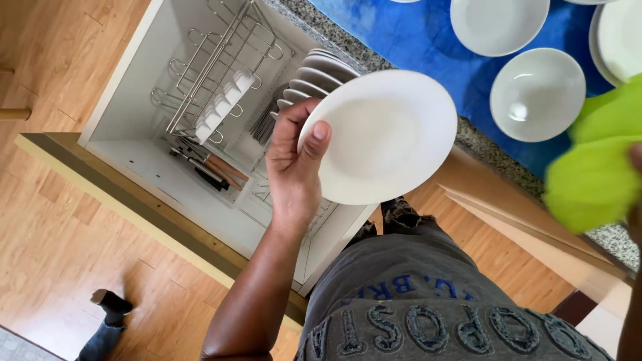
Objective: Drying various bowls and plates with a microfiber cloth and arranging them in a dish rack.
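Head view: left hand (pixel 292 167) grips white plate (pixel 381 137) by its rim; right hand (pixel 635 194) – clutching green cloth (pixel 595 170).

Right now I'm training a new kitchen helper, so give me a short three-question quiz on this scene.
1. True or false: the left hand holds a white plate above the open drawer.
2. What does the right hand grip? A) yellow-green cloth B) a sponge C) a knife
3. Fill in: the bowl on the counter rests on a ____ mat.

Key: 1 true; 2 A; 3 blue.
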